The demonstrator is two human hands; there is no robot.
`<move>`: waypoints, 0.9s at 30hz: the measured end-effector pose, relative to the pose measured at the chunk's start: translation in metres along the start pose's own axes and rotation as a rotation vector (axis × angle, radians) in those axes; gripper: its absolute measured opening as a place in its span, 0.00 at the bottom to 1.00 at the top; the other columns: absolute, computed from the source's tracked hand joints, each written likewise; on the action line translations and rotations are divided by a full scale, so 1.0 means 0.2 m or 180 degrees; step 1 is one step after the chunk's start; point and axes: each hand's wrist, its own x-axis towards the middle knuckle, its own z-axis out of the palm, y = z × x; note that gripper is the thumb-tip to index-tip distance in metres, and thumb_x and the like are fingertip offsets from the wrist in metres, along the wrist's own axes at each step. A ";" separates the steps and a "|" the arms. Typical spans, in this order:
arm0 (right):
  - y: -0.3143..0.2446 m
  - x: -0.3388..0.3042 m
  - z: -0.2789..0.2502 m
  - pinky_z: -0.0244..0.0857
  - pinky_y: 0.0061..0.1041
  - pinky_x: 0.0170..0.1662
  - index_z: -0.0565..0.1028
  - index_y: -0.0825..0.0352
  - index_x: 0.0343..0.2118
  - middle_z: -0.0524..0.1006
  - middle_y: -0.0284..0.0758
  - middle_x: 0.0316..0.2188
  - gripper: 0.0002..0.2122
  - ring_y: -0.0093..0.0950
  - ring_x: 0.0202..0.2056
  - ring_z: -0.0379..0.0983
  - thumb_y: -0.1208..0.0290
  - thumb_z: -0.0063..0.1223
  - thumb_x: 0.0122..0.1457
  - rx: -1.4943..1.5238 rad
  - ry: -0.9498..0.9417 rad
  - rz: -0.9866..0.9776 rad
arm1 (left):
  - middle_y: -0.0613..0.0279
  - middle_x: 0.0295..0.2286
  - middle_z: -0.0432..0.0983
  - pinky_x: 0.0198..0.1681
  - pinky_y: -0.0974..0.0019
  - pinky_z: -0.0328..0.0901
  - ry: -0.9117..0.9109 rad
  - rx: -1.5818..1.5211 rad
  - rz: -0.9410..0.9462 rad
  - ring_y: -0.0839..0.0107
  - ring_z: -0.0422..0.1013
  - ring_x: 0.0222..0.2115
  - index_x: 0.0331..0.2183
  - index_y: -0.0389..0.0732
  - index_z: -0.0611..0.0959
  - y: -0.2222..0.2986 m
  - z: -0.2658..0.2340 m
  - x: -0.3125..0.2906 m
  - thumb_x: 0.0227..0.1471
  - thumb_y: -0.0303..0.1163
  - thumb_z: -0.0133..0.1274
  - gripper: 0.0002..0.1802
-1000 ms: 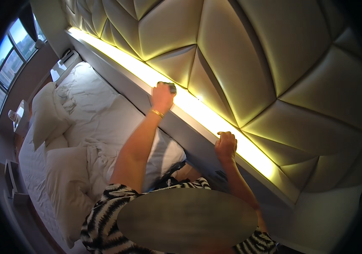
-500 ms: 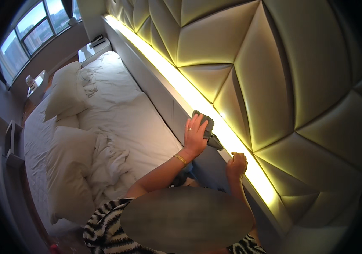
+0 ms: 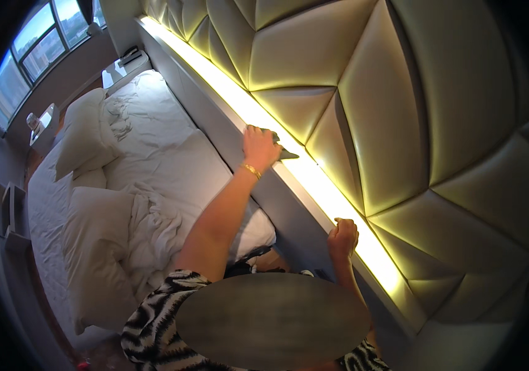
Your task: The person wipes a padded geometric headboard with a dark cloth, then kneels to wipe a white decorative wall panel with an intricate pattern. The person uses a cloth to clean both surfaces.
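While the head view shows the person's left hand [image 3: 260, 148] with its fingers bent around a dark grey fabric cloth [image 3: 287, 154] on a long, narrow, grey-fronted ledge with a glowing yellow-white top [image 3: 326, 195], near its bed-side edge, a pointed corner of the cloth sticks out past the grip. That loose corner could fold under or bunch up. Farther along the same edge, the right hand [image 3: 344, 238] has its fingers curled closed, nothing visible in them; if it slipped there, the leaning person might lose support. Should the left hand's grip loosen at the edge, the cloth could drop toward the rumpled white bed [image 3: 159, 145].
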 end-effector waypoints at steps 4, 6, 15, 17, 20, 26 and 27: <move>0.01 0.04 0.02 0.63 0.37 0.45 0.76 0.64 0.37 0.73 0.37 0.34 0.13 0.37 0.40 0.69 0.79 0.48 0.47 0.0240 -0.0345 0.0127 | 0.45 0.42 0.67 0.57 0.49 0.54 0.0433 -0.0542 0.0810 0.50 0.60 0.49 0.39 0.36 0.78 0.21 0.10 -0.31 0.41 0.47 0.61 0.28; -0.08 0.10 0.06 0.63 0.38 0.45 0.75 0.64 0.40 0.72 0.39 0.36 0.15 0.39 0.42 0.68 0.79 0.51 0.46 0.0545 -0.0369 -0.0395 | 0.48 0.40 0.67 0.57 0.49 0.53 0.1329 -0.0650 0.0919 0.52 0.60 0.50 0.36 0.36 0.79 0.16 0.23 -0.33 0.40 0.42 0.62 0.24; -0.52 0.35 0.24 0.56 0.42 0.52 0.69 0.61 0.50 0.68 0.42 0.48 0.25 0.42 0.53 0.63 0.71 0.61 0.46 0.0140 -0.0387 -0.1493 | 0.50 0.52 0.65 0.62 0.52 0.49 0.0103 -0.0028 0.0113 0.57 0.56 0.57 0.44 0.34 0.77 -0.33 0.04 0.27 0.49 0.46 0.54 0.28; -0.53 0.35 0.24 0.55 0.42 0.52 0.70 0.61 0.50 0.68 0.42 0.48 0.25 0.42 0.53 0.63 0.70 0.61 0.46 0.0042 -0.0455 -0.1497 | 0.50 0.54 0.64 0.62 0.51 0.48 0.0225 0.0121 0.0027 0.57 0.55 0.58 0.47 0.34 0.75 -0.44 0.06 0.39 0.51 0.49 0.52 0.30; -0.52 0.35 0.24 0.55 0.42 0.53 0.71 0.62 0.50 0.68 0.43 0.49 0.26 0.42 0.53 0.63 0.68 0.63 0.45 0.0082 -0.0512 -0.1405 | 0.45 0.57 0.60 0.63 0.51 0.44 0.0132 0.0202 -0.0129 0.52 0.51 0.61 0.52 0.33 0.71 -0.51 0.07 0.55 0.54 0.52 0.48 0.34; -0.58 0.38 0.21 0.57 0.41 0.51 0.72 0.63 0.47 0.69 0.44 0.47 0.26 0.44 0.51 0.66 0.71 0.64 0.41 0.0196 -0.0538 -0.1297 | 0.34 0.59 0.52 0.64 0.49 0.41 0.0246 0.0025 -0.0201 0.42 0.45 0.62 0.57 0.29 0.62 -0.45 0.22 0.68 0.52 0.51 0.49 0.41; -0.60 0.38 0.20 0.57 0.42 0.51 0.72 0.63 0.47 0.70 0.44 0.47 0.26 0.44 0.51 0.66 0.71 0.63 0.40 0.0176 -0.0554 -0.1247 | 0.33 0.58 0.51 0.62 0.48 0.45 0.0222 0.0014 -0.0070 0.40 0.46 0.61 0.55 0.25 0.62 -0.42 0.23 0.64 0.49 0.47 0.52 0.42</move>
